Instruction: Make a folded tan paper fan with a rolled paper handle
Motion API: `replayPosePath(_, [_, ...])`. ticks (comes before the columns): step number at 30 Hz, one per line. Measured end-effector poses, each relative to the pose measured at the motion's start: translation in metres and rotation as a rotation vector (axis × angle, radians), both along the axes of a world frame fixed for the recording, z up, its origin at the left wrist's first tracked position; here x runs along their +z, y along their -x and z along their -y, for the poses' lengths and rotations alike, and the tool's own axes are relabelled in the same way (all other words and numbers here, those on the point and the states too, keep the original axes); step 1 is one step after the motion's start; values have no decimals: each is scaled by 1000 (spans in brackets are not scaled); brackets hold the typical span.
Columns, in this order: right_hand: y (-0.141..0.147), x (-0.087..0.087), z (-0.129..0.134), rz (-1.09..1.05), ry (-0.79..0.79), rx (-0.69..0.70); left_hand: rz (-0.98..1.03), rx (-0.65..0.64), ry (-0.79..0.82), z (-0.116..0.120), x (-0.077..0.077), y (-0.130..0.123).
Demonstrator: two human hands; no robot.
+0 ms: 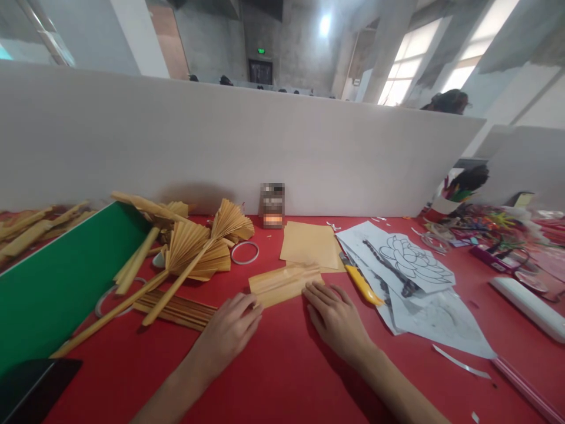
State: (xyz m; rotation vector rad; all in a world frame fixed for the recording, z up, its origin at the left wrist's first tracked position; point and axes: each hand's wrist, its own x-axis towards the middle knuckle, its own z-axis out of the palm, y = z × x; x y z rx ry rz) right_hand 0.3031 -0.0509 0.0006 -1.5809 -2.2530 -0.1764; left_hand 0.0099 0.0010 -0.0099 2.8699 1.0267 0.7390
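A tan sheet of paper [286,284] with lengthwise folds lies on the red table in front of me. At its lower left corner, the curled fingers of my left hand [236,321] pinch the edge. My right hand [333,315] rests with fingers stretched out over the sheet's right end, pressing it down. Behind it is a stack of flat tan paper [309,244]. Pleated paper fans [189,247] with rolled paper stalks lie to the left, above a bundle of folded strips [176,309] beside my left hand. The left thumb is mostly hidden.
A yellow utility knife [364,285] lies right of my right hand, against printed line drawings [412,259]. A roll of tape [245,253] sits behind the sheet. A green board [75,288] stands at left, a white partition [220,141] behind. Craft supplies [489,229] clutter the far right.
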Motion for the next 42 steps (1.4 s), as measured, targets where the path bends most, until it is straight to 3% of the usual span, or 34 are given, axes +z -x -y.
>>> replayPosePath(6, [-8, -8, -5, 64, -67, -17, 90, 50, 67, 6, 3, -1])
replayPosePath(11, [2, 5, -16, 264, -91, -26, 172, 52, 135, 3, 5, -4])
replayPosePath(13, [6, 15, -21, 374, -77, 24, 198, 51, 123, 0, 4, -4])
replayPosePath(17, [11, 29, -31, 466, -104, 252, 174, 55, 76, -5, 0, -6])
replayPosePath(20, [12, 27, -38, 459, -153, 347, 79, 80, -2, -7, -1, -9])
replayPosePath(25, [9, 18, -44, 421, -192, 390, -90, 59, -112, -8, 3, -14])
replayPosePath(28, [11, 19, -41, 237, -228, 344, -17, 80, -119, -9, 2, -14])
replayPosePath(31, [25, 19, -32, -194, -265, 123, 226, 167, -10, -9, -3, -14])
replayPosePath(34, [51, 17, -22, -670, -59, -56, 497, 277, 221, -8, -6, -17])
replayPosePath(38, [83, 13, -17, -1025, 260, 44, 732, 275, 631, -3, -3, -25])
replayPosePath(42, [96, 9, -22, -1209, 286, 66, 931, 189, 920, 2, 0, -31])
